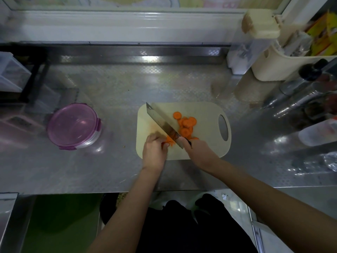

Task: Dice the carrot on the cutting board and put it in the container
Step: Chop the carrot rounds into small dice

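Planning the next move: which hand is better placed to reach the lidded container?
Left, probably. The container lies left of the cutting board, on the side of the left hand, which only holds the carrot end. The right hand grips the knife and would have to cross over.

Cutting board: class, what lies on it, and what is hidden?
Round carrot slices beside the knife blade. The left hand covers most of the uncut carrot; the right hand hides most of its handle.

Home kitchen: embossed steel counter (91, 170) w/ cutting board (206, 114), cleaver (160, 119), bottles (295, 99) & basket (269, 66) by window sill (127, 21).
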